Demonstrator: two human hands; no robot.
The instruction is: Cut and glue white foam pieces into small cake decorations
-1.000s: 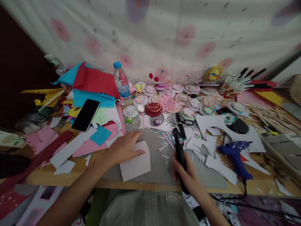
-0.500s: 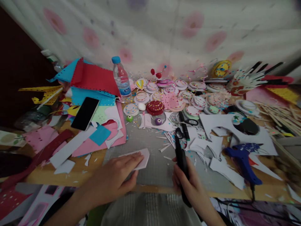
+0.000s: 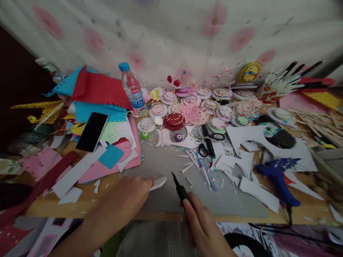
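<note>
My left hand [image 3: 134,196] is closed on a small white foam piece [image 3: 159,182], whose edge juts out past the fingertips over the grey cutting mat [image 3: 160,162]. A black pen-like tool [image 3: 181,191] is gripped in my right hand [image 3: 199,223], its thin dark tip angled up and left, just right of the white piece and apart from it. Beyond my right hand, black scissors [image 3: 204,150] and a black marker [image 3: 210,144] lie among white paper strips [image 3: 193,160].
Decorated round discs [image 3: 174,122], a water bottle [image 3: 133,89], a phone [image 3: 92,131] and coloured sheets [image 3: 102,87] crowd the back and left. At right lie a blue glue gun [image 3: 278,182], white offcuts [image 3: 258,194] and wooden sticks [image 3: 316,125].
My left hand has lifted and tilted the white piece, which lay flatter before. My right hand has moved left and down, and its black tool now points toward the piece.
</note>
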